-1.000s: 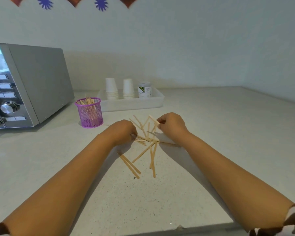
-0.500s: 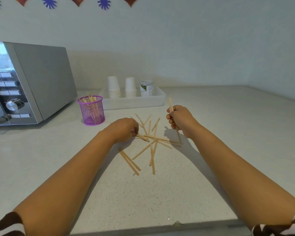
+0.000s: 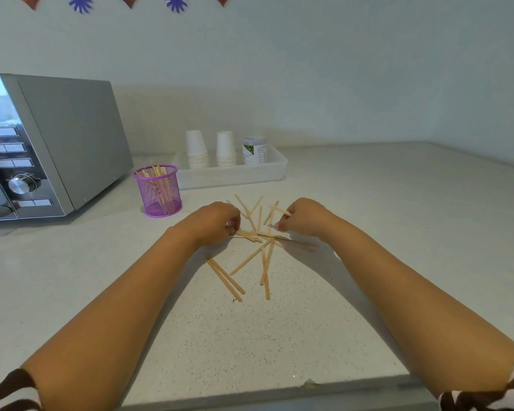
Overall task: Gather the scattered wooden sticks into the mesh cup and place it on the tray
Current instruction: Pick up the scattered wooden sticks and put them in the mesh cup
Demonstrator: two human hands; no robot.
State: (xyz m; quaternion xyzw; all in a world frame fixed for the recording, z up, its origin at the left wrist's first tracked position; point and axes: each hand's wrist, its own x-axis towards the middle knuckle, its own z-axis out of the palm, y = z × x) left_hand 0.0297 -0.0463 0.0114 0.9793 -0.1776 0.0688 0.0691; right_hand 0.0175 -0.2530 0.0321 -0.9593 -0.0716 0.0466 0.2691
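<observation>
The right hand (image 3: 304, 222), raised half a second ago, has dropped back to the scattered wooden sticks (image 3: 260, 247) on the table (image 3: 398, 232), fingers pinching 1, left hand (image 3: 217, 223) clenched on others, mesh cup (image 3: 158, 191) half-filled beside the tray (image 3: 232, 175)

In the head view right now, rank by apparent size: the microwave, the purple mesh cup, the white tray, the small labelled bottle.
1. Grey metal microwave
2. White plastic tray
3. Purple mesh cup
4. Small labelled bottle

The tray sits farther back, so it may be larger than it looks.
</observation>
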